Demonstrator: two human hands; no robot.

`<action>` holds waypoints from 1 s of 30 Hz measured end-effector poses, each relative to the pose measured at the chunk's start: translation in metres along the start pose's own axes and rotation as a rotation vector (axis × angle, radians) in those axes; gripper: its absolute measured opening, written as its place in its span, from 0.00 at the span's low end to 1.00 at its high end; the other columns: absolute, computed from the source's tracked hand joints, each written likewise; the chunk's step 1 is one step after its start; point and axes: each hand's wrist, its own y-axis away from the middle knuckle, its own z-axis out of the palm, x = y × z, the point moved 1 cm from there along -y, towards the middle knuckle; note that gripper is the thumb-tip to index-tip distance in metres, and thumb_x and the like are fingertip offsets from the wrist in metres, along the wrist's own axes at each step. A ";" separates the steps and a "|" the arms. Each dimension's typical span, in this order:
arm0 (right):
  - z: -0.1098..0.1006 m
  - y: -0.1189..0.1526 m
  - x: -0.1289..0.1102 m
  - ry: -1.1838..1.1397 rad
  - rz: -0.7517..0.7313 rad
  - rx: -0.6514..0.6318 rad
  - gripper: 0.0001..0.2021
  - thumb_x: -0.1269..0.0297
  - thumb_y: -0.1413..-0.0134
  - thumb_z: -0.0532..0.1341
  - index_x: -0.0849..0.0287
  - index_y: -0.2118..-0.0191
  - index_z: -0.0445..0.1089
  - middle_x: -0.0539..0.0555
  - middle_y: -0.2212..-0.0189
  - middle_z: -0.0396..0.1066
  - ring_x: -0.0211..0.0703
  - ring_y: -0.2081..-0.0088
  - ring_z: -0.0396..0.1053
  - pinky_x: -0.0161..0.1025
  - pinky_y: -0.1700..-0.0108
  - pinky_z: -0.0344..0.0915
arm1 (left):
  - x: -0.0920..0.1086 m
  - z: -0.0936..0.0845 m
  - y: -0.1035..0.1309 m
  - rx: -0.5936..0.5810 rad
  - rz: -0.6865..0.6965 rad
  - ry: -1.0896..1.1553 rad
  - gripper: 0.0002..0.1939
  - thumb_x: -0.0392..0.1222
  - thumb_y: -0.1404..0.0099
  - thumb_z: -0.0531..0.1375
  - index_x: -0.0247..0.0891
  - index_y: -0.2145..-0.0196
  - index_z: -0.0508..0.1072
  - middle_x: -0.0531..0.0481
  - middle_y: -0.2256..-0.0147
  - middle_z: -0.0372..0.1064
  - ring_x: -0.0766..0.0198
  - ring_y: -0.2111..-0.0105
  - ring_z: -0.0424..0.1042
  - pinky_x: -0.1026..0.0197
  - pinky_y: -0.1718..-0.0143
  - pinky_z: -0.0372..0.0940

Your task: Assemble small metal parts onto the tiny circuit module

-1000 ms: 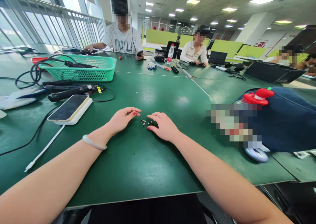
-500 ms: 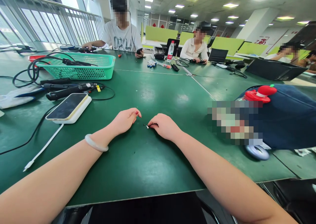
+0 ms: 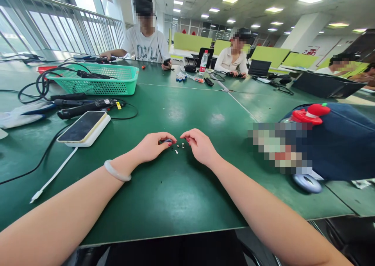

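Note:
My left hand rests over the green table, its thumb and fingers curled around a small dark bluish piece, mostly hidden and too small to name. Facing it, my right hand has thumb and forefinger pinched together; a dark speck shows at the fingertips, unclear what it is. On the tabletop between both hands lie a tiny white piece, a small pale-rimmed rectangular piece and a tiny reddish-brown bit.
To the left are a phone on a white block with a white cable, black cabled devices, a glove and a green basket. A dark blue bag sits at the right. Two people sit across the table near a bottle.
My left hand has shifted right and now has a bluish piece in its fingers. My right hand has lifted off the small pieces, uncovering the rectangular one. The view moved slightly.

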 end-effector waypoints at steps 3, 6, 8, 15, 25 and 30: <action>0.000 0.000 0.001 -0.061 0.037 0.020 0.16 0.75 0.47 0.48 0.56 0.64 0.71 0.51 0.66 0.66 0.36 0.67 0.63 0.37 0.61 0.62 | -0.003 0.001 -0.001 0.023 -0.030 0.057 0.13 0.44 0.41 0.57 0.42 0.58 0.74 0.52 0.65 0.73 0.65 0.68 0.69 0.61 0.63 0.64; 0.002 0.001 0.005 -0.128 0.114 0.014 0.13 0.71 0.46 0.49 0.56 0.64 0.70 0.50 0.69 0.65 0.35 0.70 0.62 0.37 0.64 0.61 | -0.005 0.003 -0.002 0.023 -0.072 0.190 0.16 0.44 0.43 0.59 0.40 0.57 0.73 0.51 0.68 0.72 0.65 0.71 0.71 0.61 0.65 0.67; 0.003 0.000 0.007 -0.186 0.185 0.013 0.11 0.69 0.47 0.50 0.57 0.64 0.70 0.48 0.74 0.64 0.35 0.72 0.62 0.36 0.65 0.61 | -0.005 0.004 -0.002 0.023 -0.094 0.249 0.16 0.45 0.44 0.60 0.38 0.57 0.73 0.51 0.72 0.71 0.66 0.73 0.71 0.60 0.66 0.68; 0.006 -0.002 0.009 -0.485 0.318 0.005 0.07 0.64 0.54 0.59 0.58 0.66 0.67 0.47 0.75 0.67 0.33 0.74 0.65 0.36 0.68 0.63 | -0.007 0.006 -0.003 0.043 -0.060 0.361 0.21 0.38 0.45 0.60 0.39 0.52 0.71 0.47 0.58 0.73 0.63 0.61 0.73 0.54 0.52 0.66; 0.009 0.001 0.001 -0.616 0.374 -0.100 0.11 0.61 0.64 0.67 0.61 0.73 0.69 0.48 0.80 0.70 0.34 0.76 0.67 0.35 0.70 0.65 | 0.003 0.007 0.003 0.026 0.052 0.143 0.21 0.43 0.43 0.60 0.40 0.51 0.71 0.50 0.65 0.75 0.62 0.65 0.73 0.57 0.57 0.68; 0.010 0.003 -0.003 -0.641 0.394 -0.077 0.11 0.59 0.62 0.67 0.61 0.76 0.69 0.47 0.82 0.67 0.31 0.79 0.62 0.32 0.75 0.59 | 0.013 0.006 0.007 0.049 0.117 0.021 0.21 0.42 0.42 0.60 0.44 0.50 0.71 0.54 0.66 0.76 0.65 0.67 0.72 0.60 0.57 0.66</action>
